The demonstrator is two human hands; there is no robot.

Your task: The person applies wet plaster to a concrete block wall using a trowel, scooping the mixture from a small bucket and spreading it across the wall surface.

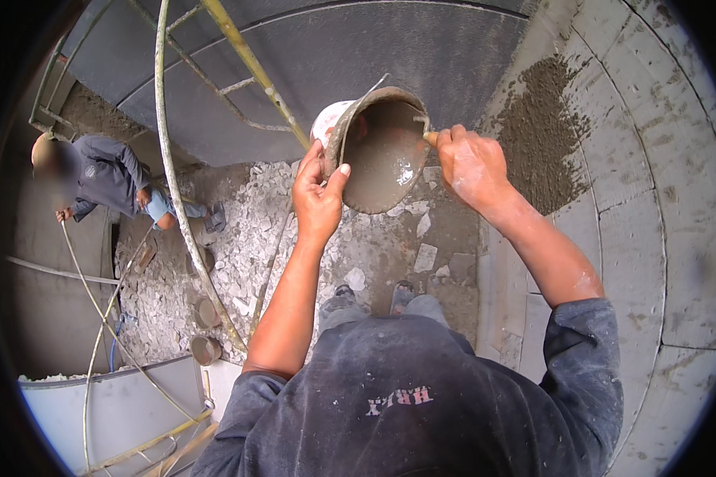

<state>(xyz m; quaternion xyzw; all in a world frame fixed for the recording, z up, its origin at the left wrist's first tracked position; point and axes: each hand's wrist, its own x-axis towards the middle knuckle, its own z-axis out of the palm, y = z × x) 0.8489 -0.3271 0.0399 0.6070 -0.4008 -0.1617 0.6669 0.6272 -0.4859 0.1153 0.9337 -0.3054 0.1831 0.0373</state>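
Note:
My left hand [318,193] grips a round bucket [332,121] by its side and rim, thumb over the edge. The bucket is pale outside, caked with cement, and tilted so its mouth faces me. Wet grey mortar [380,171] lies inside. At the bucket's right rim, my right hand [471,165] is closed round the wooden handle of what looks like a trowel [430,138]. Its bent metal shank shows against the rim, while the blade is hidden. To the right, a rough patch of wet mortar [541,131] clings to the block wall [624,238].
Scaffold poles [254,67] and a pale upright pole [167,143] stand at left. Broken rubble [254,215] covers the floor near my feet. Another person [107,175] is at far left beside crossed braces. Several small buckets [205,350] sit on the floor at lower left.

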